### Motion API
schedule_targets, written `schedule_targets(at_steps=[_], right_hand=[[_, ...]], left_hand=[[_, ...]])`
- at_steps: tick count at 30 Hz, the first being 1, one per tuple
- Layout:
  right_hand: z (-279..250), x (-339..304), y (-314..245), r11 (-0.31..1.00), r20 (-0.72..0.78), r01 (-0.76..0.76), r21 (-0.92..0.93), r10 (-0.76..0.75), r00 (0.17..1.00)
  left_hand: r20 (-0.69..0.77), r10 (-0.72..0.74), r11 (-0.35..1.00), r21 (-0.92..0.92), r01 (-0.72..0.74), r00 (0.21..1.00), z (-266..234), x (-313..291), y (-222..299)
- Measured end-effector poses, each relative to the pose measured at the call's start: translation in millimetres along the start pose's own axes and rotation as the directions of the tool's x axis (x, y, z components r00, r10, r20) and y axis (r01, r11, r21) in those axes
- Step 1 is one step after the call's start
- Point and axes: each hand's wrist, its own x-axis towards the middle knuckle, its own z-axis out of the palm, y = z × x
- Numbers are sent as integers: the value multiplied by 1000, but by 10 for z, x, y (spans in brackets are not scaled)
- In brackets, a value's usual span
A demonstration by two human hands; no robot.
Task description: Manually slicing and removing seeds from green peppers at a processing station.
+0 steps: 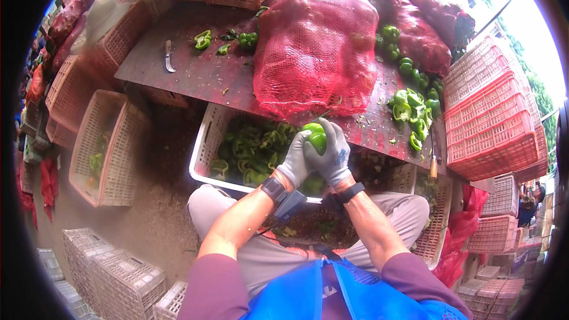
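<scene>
Both my hands wear grey gloves and meet around one green bell pepper (316, 137), just in front of the table edge. My left hand (296, 161) is closed on its left side, and my right hand (333, 155) wraps it from the right. Whether a blade sits between the fingers is hidden. Below them a white crate (204, 153) holds cut green peppers (252, 145). A large red mesh sack (317, 41) stands on the table (195, 86) straight ahead of my hands.
A curved knife (169, 57) and pepper pieces (203, 40) lie at the table's left. Cut peppers (412, 112) and another wooden-handled knife (433, 163) lie on the right. Red crates (492, 118) are stacked at right; a pale crate (104, 154) stands on the left.
</scene>
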Motion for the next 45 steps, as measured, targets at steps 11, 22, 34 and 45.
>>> schedule_targets(at_steps=[11,22,34,45], right_hand=[[322,383,215,961,222,-182,-208,228,948],[472,690,477,829,315,-489,-272,557,768],[333,420,590,661,43,-554,507,622,782],[-75,473,1003,-115,416,-469,875,674,611]], left_hand=[[17,-26,955,-295,30,1000,-554,821,-75],[-234,-87,976,-214,36,968,-290,673,-66],[46,80,939,333,-91,996,-499,33,147],[181,392,385,859,-339,902,-153,-344,618]])
